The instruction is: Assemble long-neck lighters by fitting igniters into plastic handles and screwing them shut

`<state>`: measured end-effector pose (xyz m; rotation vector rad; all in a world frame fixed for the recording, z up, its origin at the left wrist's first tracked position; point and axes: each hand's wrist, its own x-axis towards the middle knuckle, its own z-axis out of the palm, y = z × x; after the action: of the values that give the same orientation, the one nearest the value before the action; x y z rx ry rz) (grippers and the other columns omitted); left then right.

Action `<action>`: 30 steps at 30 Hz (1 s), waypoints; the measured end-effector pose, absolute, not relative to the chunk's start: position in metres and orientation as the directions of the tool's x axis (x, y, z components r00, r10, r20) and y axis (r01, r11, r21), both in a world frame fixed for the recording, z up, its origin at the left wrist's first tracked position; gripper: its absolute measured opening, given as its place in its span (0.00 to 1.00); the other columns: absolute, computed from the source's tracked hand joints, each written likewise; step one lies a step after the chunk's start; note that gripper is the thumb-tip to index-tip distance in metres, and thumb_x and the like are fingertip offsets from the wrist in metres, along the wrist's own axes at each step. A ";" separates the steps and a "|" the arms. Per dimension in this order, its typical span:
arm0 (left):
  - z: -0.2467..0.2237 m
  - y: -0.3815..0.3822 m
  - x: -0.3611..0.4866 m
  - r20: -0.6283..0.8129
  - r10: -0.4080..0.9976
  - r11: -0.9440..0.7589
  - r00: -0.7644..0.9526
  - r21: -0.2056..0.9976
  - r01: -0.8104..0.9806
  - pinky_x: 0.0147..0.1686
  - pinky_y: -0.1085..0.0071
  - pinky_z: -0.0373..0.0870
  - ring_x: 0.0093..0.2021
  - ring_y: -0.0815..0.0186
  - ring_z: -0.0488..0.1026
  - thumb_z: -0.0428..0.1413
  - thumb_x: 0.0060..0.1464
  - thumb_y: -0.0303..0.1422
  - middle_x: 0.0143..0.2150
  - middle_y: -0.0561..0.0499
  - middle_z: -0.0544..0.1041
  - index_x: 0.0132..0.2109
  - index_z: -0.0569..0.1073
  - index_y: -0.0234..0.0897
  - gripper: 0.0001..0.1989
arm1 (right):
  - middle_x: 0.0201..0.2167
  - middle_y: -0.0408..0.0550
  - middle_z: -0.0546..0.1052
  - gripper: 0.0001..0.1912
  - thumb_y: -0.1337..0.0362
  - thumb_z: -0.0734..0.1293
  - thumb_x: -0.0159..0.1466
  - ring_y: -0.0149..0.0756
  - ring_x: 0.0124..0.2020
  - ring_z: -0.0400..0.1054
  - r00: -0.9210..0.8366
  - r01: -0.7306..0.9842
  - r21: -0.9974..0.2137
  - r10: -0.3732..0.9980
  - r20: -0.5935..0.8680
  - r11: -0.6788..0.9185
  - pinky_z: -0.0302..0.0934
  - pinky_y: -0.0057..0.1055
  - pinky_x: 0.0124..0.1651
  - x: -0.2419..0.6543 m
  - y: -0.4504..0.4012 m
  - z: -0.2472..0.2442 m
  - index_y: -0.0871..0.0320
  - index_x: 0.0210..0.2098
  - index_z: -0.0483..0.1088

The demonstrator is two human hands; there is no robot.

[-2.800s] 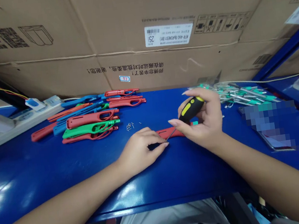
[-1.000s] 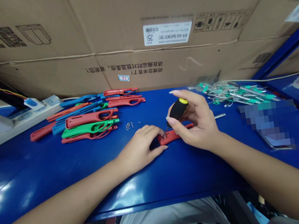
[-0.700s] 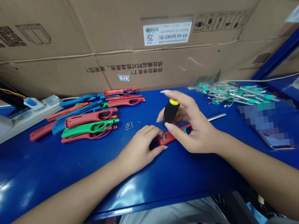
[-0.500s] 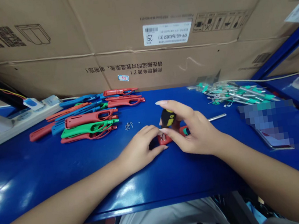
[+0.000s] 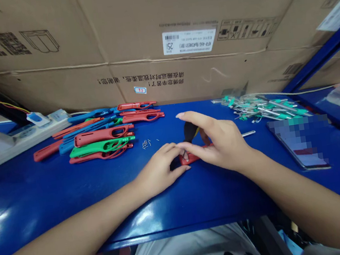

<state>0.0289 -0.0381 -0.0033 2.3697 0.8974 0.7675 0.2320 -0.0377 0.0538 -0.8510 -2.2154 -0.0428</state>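
Observation:
A red long-necked lighter (image 5: pixel 193 158) lies flat on the blue table in front of me, its silver tube (image 5: pixel 249 133) pointing right. Fingers of my left hand (image 5: pixel 158 169) close around the lighter's left end and hold it against the table. My right hand (image 5: pixel 226 145) grips a screwdriver (image 5: pixel 190 131) by its black and yellow handle, which stands over the lighter's left part. The screwdriver's tip meets the lighter near my left fingertips, where the exact contact is hidden. My right hand covers the lighter's middle.
Small screws (image 5: pixel 146 144) lie behind my left hand. Red, green and blue lighter shells (image 5: pixel 103 146) are piled at the left, beside a white power strip (image 5: pixel 22 137). Silver tubes with teal parts (image 5: pixel 268 107) lie back right, near a phone (image 5: pixel 301 147). A cardboard box (image 5: pixel 132 35) stands behind.
The screwdriver handle has turned, with less yellow showing, and my right fingers have shifted around it. My left hand and the red lighter stay in place. The view has tilted slightly.

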 end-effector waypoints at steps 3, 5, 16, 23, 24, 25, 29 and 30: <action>-0.001 -0.039 0.029 0.305 0.703 -0.650 0.643 0.642 0.406 0.49 0.60 0.71 0.45 0.60 0.72 0.61 0.60 0.32 0.42 0.49 0.76 0.41 0.73 0.38 0.05 | 0.61 0.55 0.70 0.28 0.64 0.61 0.71 0.44 0.48 0.74 -0.528 0.568 -0.312 0.628 0.572 0.762 0.73 0.38 0.42 0.233 -0.033 0.070 0.50 0.68 0.53; 0.001 -0.039 0.029 0.302 0.704 -0.644 0.643 0.654 0.397 0.50 0.60 0.70 0.45 0.60 0.72 0.62 0.59 0.31 0.42 0.50 0.76 0.40 0.72 0.38 0.05 | 0.62 0.54 0.70 0.27 0.67 0.60 0.70 0.45 0.51 0.73 -0.564 0.536 -0.349 0.633 0.530 0.769 0.72 0.39 0.45 0.233 -0.030 0.082 0.51 0.67 0.55; -0.002 -0.040 0.028 0.325 0.691 -0.671 0.645 0.621 0.406 0.51 0.60 0.70 0.47 0.58 0.72 0.61 0.60 0.32 0.43 0.49 0.76 0.41 0.73 0.38 0.05 | 0.57 0.52 0.74 0.23 0.64 0.58 0.72 0.37 0.45 0.74 -0.604 0.420 -0.310 0.518 0.606 0.853 0.69 0.33 0.44 0.220 -0.032 0.082 0.54 0.66 0.60; -0.003 -0.039 0.029 0.333 0.683 -0.678 0.651 0.619 0.395 0.51 0.61 0.69 0.47 0.60 0.72 0.60 0.61 0.31 0.44 0.49 0.75 0.42 0.73 0.39 0.04 | 0.46 0.53 0.78 0.19 0.55 0.64 0.70 0.38 0.38 0.73 -0.534 0.526 -0.145 0.458 0.711 0.838 0.69 0.34 0.38 0.229 -0.028 0.076 0.55 0.57 0.71; -0.003 -0.039 0.029 0.325 0.684 -0.675 0.653 0.621 0.398 0.51 0.62 0.69 0.46 0.60 0.71 0.61 0.61 0.31 0.44 0.50 0.75 0.42 0.73 0.39 0.04 | 0.50 0.53 0.77 0.19 0.57 0.60 0.72 0.37 0.40 0.73 -0.531 0.500 -0.203 0.483 0.697 0.842 0.69 0.34 0.40 0.229 -0.029 0.076 0.55 0.60 0.68; -0.003 -0.039 0.029 0.316 0.686 -0.670 0.655 0.624 0.402 0.50 0.62 0.69 0.46 0.61 0.71 0.61 0.60 0.31 0.43 0.50 0.75 0.41 0.73 0.39 0.04 | 0.53 0.53 0.76 0.20 0.61 0.57 0.74 0.36 0.42 0.73 -0.527 0.465 -0.276 0.514 0.677 0.841 0.70 0.34 0.42 0.228 -0.030 0.076 0.54 0.63 0.65; -0.003 -0.039 0.029 0.325 0.682 -0.677 0.655 0.621 0.396 0.51 0.63 0.69 0.47 0.60 0.71 0.61 0.60 0.30 0.44 0.50 0.75 0.41 0.72 0.38 0.04 | 0.44 0.49 0.79 0.17 0.60 0.62 0.72 0.33 0.36 0.73 -0.483 0.434 -0.303 0.503 0.717 0.849 0.70 0.32 0.41 0.227 -0.032 0.075 0.54 0.58 0.70; -0.003 -0.039 0.029 0.335 0.677 -0.684 0.655 0.616 0.392 0.51 0.62 0.69 0.47 0.60 0.71 0.61 0.61 0.31 0.44 0.49 0.75 0.41 0.73 0.38 0.04 | 0.41 0.49 0.79 0.16 0.58 0.66 0.70 0.34 0.36 0.73 -0.476 0.463 -0.231 0.460 0.750 0.856 0.69 0.32 0.40 0.227 -0.033 0.074 0.55 0.55 0.72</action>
<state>0.0289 -0.0387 -0.0031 2.3734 0.8316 0.7621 0.2267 -0.0331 0.0741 -0.6680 -2.1381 -0.0046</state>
